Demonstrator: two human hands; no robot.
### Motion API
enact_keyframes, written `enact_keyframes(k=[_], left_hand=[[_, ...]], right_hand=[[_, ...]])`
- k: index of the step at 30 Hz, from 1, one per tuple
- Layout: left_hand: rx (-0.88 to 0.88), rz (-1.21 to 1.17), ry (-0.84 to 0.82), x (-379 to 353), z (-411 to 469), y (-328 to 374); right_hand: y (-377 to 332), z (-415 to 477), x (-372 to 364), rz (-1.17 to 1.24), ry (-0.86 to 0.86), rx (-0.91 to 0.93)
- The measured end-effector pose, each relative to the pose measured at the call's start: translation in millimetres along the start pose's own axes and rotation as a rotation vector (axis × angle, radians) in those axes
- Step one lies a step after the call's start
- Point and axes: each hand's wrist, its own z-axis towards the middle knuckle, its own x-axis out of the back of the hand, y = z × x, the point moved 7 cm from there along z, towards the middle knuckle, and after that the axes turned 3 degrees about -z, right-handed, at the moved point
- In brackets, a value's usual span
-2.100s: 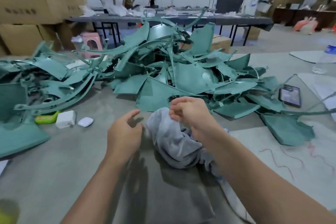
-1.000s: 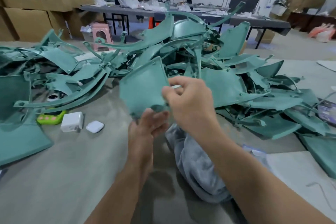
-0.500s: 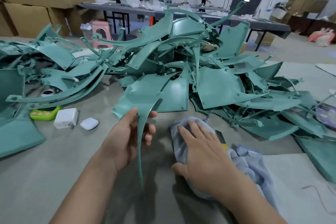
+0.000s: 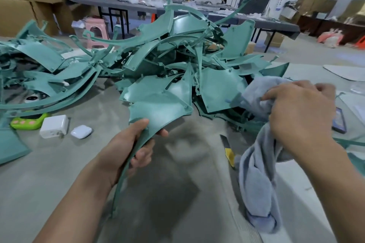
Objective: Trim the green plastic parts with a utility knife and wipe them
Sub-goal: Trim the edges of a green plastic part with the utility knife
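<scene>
Now the right hand (image 4: 300, 112) has the grey cloth (image 4: 256, 173) bunched in curled fingers & lifted off the table (image 4: 59, 173). Half a sec ago that hand lay flat on the cloth, pressing it down. The left hand (image 4: 122, 144) grips the green part (image 4: 158, 112) by its narrow strip, thumb on top, panel end up in front of the pile (image 4: 177, 55), much as before. With the cloth up, a yellow-and-black tool, prob. the utility knife (image 4: 229, 154), lies bare btwn the hands. Wiping looks about to start.
</scene>
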Motion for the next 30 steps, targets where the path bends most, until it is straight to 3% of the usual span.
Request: enact_keyframes(k=[2, 4, 7, 9, 12, 15, 19, 21, 24, 27, 28, 30], left_hand=[[0.052, 0.162, 0.065, 0, -1, -5], [0.106, 0.316, 0.129, -1, -1, -11], [0.138, 0.436, 0.172, -8, 3, -21], [0.097, 0.525, 0.194, -14, 6, -24], [0.031, 0.678, 0.16, -27, 9, -30], [0.012, 0.844, 0.13, -32, 12, -32], [0.04, 0.888, 0.339, -11, 14, -25], [0.015, 1.035, 0.456, -4, 7, -15], [-0.141, 1.281, 0.728, -6, -12, 8], [-0.579, 1.252, 0.92, -23, -34, 38], [-0.684, 1.246, 0.858, -26, -35, 41], [-0.707, 1.314, 0.56, -28, -21, 37]], right_hand=[[9, 0, -14, -0.213, -0.213, -0.049], [4, -9, -11, -0.222, -0.242, -0.062], [-40, -34, 12, 0.172, 0.029, 0.092], [-69, -54, -12, 0.336, -0.155, 0.14], [-68, -67, -73, 0.239, -0.437, 0.05], [-45, -67, -104, 0.154, -0.446, -0.01], [-39, -64, -121, 0.054, -0.385, 0.027], [-41, -60, -127, 0.074, -0.435, 0.033], [-38, -55, -136, 0.186, -0.566, -0.027], [-38, -56, -138, 0.193, -0.603, -0.055], [-38, -57, -139, 0.19, -0.608, -0.06], [-38, -57, -141, 0.202, -0.617, -0.065]])
